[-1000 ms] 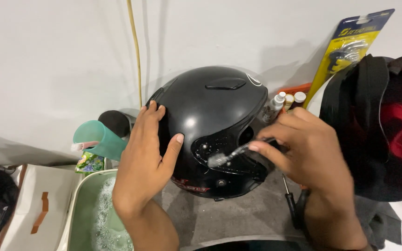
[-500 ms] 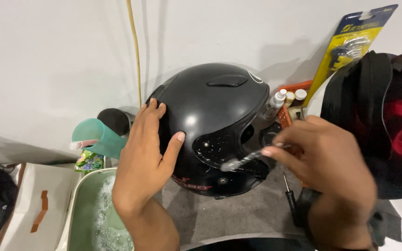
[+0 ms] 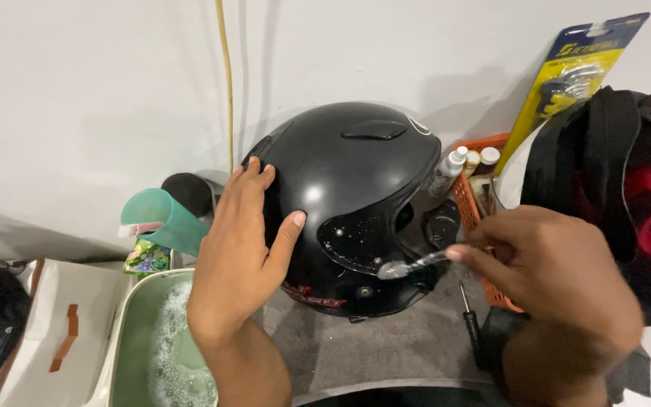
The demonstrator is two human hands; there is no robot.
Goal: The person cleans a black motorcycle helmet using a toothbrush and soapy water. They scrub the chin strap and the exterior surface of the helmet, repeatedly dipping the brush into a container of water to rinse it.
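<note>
Seen from the head camera, a black helmet (image 3: 348,203) sits on a grey mat (image 3: 386,347) against a white wall (image 3: 77,90), its side plate speckled with droplets. The left hand (image 3: 239,252) lies flat and spread on the helmet's left flank, fingers open, thumb pressed to the shell, grasping nothing. The right hand (image 3: 551,283) is closed in a pinch around the handle of a small brush (image 3: 408,266), whose wet, pale head touches the helmet's lower side near the hinge.

Behind the right hand, a long blister pack (image 3: 574,75) with a yellow card and blue header leans tilted against the wall, holding metal keys. Below it an orange basket (image 3: 476,196) holds small bottles (image 3: 452,167) with white caps, just beside the helmet. A dark red and black helmet (image 3: 627,196) fills the right edge. A black-handled screwdriver (image 3: 470,320) lies on the mat below the brush.

At left, a teal cup (image 3: 161,218) lies tipped toward the wall, with a small green-and-purple sachet (image 3: 145,256) beneath it. A pale green basin (image 3: 145,347) with foamy water touches the mat's left edge, under the left wrist. Further left stands a white box (image 3: 47,332) with an orange strip. A yellow cord (image 3: 227,83) hangs straight down the wall behind the helmet. Open mat remains only in front of the helmet, between the two forearms.
</note>
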